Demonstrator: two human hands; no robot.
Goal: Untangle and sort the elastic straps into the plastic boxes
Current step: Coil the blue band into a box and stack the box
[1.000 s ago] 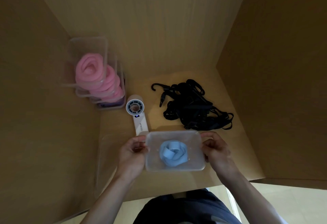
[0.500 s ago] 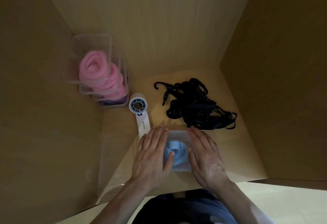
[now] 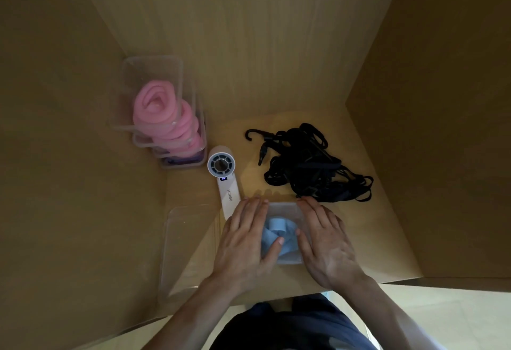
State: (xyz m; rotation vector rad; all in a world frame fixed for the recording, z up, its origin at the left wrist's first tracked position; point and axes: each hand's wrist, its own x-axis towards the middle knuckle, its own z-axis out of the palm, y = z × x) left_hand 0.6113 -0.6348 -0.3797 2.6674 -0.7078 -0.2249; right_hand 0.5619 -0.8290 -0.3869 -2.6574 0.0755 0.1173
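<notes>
Wood panels wall in the desk (image 3: 373, 239) on three sides, so everything we work with sits within easy reach. At the back left corner stands a stack of clear boxes (image 3: 154, 65) with coiled pink straps (image 3: 157, 103) inside, pushed against the wall, we judge, to leave the middle for sorting. Well apart on the right lies the black tangle (image 3: 312, 164) of hooked straps, not yet pulled apart; that looks like the bulk of the work left. An empty clear tray (image 3: 188, 239) waits at the left edge, possibly the next container, though we cannot tell if it is a box or a lid.

Nearest us is the small box (image 3: 284, 208). Our left hand (image 3: 243, 242) and right hand (image 3: 326, 244) both lie flat on its top, fingers straight and pressing, gripping nothing. We read this as seating a lid evenly on both sides. A white handheld fan (image 3: 222, 167) lies just beside the left fingertips. Between our palms the folded blue strap (image 3: 278, 228) shows through, already in its box.
</notes>
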